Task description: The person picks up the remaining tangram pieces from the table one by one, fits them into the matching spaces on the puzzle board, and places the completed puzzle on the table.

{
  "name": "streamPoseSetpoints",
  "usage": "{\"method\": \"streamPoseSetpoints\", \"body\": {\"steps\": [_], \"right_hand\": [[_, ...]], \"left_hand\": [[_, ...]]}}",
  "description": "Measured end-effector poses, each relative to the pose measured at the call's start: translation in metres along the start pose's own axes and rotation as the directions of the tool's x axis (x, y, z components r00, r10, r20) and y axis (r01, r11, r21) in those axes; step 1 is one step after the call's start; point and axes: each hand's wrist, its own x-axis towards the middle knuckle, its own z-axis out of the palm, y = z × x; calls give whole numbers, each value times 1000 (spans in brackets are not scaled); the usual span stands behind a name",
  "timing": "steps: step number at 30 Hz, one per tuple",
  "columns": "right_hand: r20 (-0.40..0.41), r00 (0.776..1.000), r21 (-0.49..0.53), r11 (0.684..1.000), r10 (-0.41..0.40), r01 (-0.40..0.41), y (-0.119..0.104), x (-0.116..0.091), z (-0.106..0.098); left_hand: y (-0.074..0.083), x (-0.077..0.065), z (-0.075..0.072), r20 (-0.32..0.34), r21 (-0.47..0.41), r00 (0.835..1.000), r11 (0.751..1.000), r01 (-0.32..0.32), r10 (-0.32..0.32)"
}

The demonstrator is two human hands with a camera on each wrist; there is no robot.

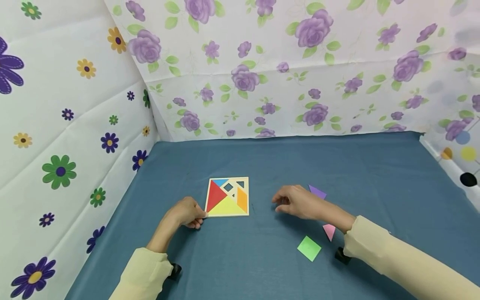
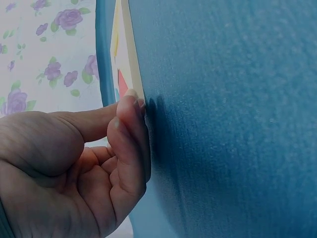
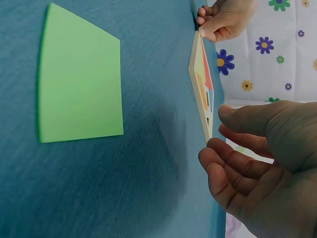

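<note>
A square wooden tangram board (image 1: 234,186) lies on the blue cloth. It holds a red triangle (image 1: 215,196), a yellow triangle (image 1: 228,208), an orange parallelogram (image 1: 242,200) and a blue piece (image 1: 219,182); several dark slots show at its upper right. My left hand (image 1: 188,213) pinches the board's near left corner between thumb and fingers. To the right of the board, my right hand (image 1: 300,203) hovers over the cloth, fingers loosely bent, nothing between them. A green square (image 1: 309,248), a pink piece (image 1: 329,231) and a purple piece (image 1: 316,191) lie around it, the last two partly covered by the arm.
Blue cloth (image 1: 262,258) covers the table. A curtain with purple roses (image 1: 245,78) hangs along the back edge, and a daisy-patterned sheet (image 1: 75,137) borders the left. Black wrist straps (image 1: 342,256) show under the cream sleeves.
</note>
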Motion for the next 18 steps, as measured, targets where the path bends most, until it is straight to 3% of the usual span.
{"method": "streamPoseSetpoints", "body": {"steps": [12,18], "right_hand": [[-16,1000,-52,999,15,-15,-8,-18,0],[-24,999,-63,997,41,-42,-10,-29,-2]], "left_hand": [[3,4,2,-13,31,1000,999,20,-20],[3,3,0,-6,38,1000,999,-7,7]]}}
